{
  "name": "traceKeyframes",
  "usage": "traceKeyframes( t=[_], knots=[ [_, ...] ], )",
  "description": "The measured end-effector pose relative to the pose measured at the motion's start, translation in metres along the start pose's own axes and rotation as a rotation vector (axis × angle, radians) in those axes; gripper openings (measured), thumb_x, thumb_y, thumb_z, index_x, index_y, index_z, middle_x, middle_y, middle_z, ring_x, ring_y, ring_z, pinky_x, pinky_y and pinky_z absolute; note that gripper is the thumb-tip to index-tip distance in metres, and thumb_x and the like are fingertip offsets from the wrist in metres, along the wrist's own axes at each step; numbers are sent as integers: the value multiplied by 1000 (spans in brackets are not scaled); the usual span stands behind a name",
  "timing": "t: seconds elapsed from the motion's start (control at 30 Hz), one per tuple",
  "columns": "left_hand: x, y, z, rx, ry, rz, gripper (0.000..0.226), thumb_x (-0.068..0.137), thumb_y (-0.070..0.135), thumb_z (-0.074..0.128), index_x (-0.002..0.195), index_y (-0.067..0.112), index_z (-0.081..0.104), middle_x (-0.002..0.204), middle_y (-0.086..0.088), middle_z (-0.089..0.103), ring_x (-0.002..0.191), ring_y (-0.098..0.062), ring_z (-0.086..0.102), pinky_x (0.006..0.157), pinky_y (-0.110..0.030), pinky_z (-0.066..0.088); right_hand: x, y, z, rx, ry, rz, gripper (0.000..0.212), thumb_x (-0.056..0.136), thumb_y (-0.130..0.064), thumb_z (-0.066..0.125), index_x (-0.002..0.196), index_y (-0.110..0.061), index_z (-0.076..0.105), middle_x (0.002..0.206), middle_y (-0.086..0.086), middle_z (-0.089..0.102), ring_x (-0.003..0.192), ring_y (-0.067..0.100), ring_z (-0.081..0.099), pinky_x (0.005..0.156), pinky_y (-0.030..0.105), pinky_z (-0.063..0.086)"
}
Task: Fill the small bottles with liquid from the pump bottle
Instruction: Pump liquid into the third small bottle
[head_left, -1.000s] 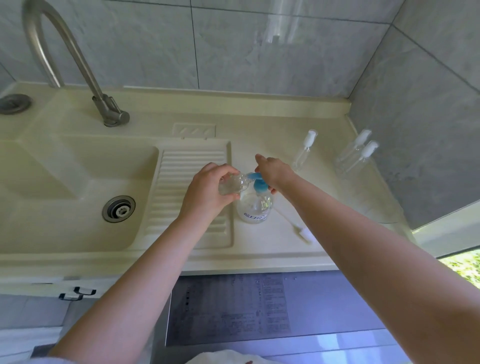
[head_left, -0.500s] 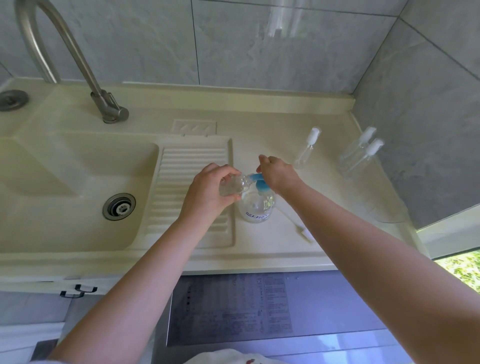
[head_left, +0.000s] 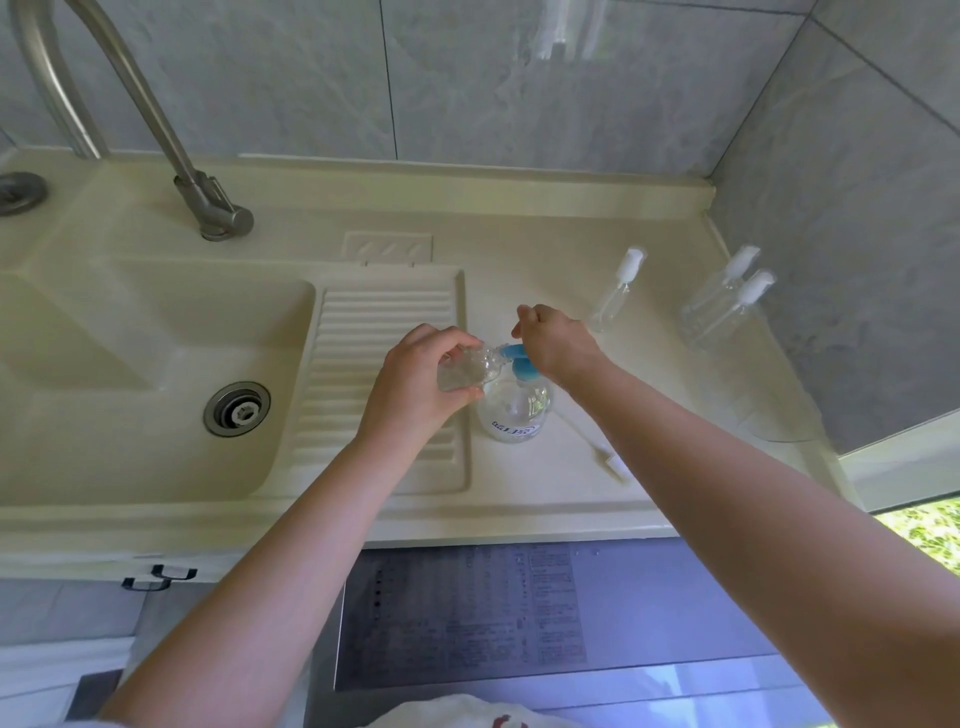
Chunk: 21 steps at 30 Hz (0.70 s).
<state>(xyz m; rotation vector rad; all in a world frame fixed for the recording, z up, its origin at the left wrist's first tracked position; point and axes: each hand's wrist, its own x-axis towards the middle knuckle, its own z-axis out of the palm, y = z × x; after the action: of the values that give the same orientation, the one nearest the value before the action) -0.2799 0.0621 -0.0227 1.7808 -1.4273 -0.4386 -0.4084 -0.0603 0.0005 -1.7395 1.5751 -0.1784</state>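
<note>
A clear pump bottle (head_left: 514, 410) with a blue pump head (head_left: 519, 361) stands on the cream counter just right of the ribbed drainboard. My left hand (head_left: 415, 384) grips a small clear bottle (head_left: 467, 370), tilted with its mouth at the blue spout. Over the pump head lies my right hand (head_left: 558, 345), pressing on it with curled fingers. Three small bottles with white spray caps stand farther right: one (head_left: 618, 293) alone, two (head_left: 724, 306) close to the wall. A loose spray cap with its tube (head_left: 605, 454) lies on the counter by my right forearm.
A sink basin with a drain (head_left: 237, 409) takes up the left side, with a steel tap (head_left: 156, 119) behind it. Grey tiled walls close off the back and the right. The counter's front edge (head_left: 467, 525) runs below my arms.
My hands, the small bottle and the pump bottle keep their positions relative to each other; only the camera has shifted slightly.
</note>
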Motion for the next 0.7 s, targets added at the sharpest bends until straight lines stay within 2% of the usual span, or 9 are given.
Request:
traceKeyframes(
  t=[0.1, 0.27, 0.43, 0.57, 0.7],
  knots=[
    [1, 1, -2, 3, 13, 1, 51, 60, 15, 90, 106, 27, 70, 95, 5, 59, 87, -9, 61, 87, -13, 47, 1, -4, -6, -5, -95, 13, 43, 102, -28, 25, 123, -7, 55, 121, 16, 59, 108, 39, 57, 99, 47, 48],
    [0, 1, 0, -20, 31, 20, 51, 60, 13, 89, 105, 25, 71, 95, 4, 60, 87, -9, 62, 87, -19, 50, 2, 0, -1, -19, -48, -14, 30, 98, -11, 34, 120, -5, 54, 126, 15, 59, 108, 41, 56, 96, 47, 49],
    [1, -1, 2, 2, 17, 8, 50, 59, 13, 89, 104, 26, 71, 95, 4, 59, 88, -12, 61, 88, -25, 51, 3, 6, 7, -77, 29, -65, 38, 100, -28, 24, 109, -14, 58, 119, 11, 63, 101, 37, 57, 86, 40, 48],
    [2, 3, 0, 12, 18, 5, 51, 59, 14, 89, 105, 27, 70, 95, 4, 59, 87, -14, 62, 87, -25, 51, 3, 1, -1, -8, -39, -35, 46, 100, -38, 23, 115, -12, 59, 120, 8, 63, 109, 34, 55, 99, 45, 46],
    [1, 4, -1, 9, 26, -4, 51, 59, 13, 89, 105, 26, 70, 95, 4, 59, 85, -13, 62, 86, -16, 48, 6, 1, -5, -39, -69, -32, 52, 100, -44, 24, 115, -11, 62, 114, 11, 63, 105, 33, 57, 97, 45, 48]
  ],
)
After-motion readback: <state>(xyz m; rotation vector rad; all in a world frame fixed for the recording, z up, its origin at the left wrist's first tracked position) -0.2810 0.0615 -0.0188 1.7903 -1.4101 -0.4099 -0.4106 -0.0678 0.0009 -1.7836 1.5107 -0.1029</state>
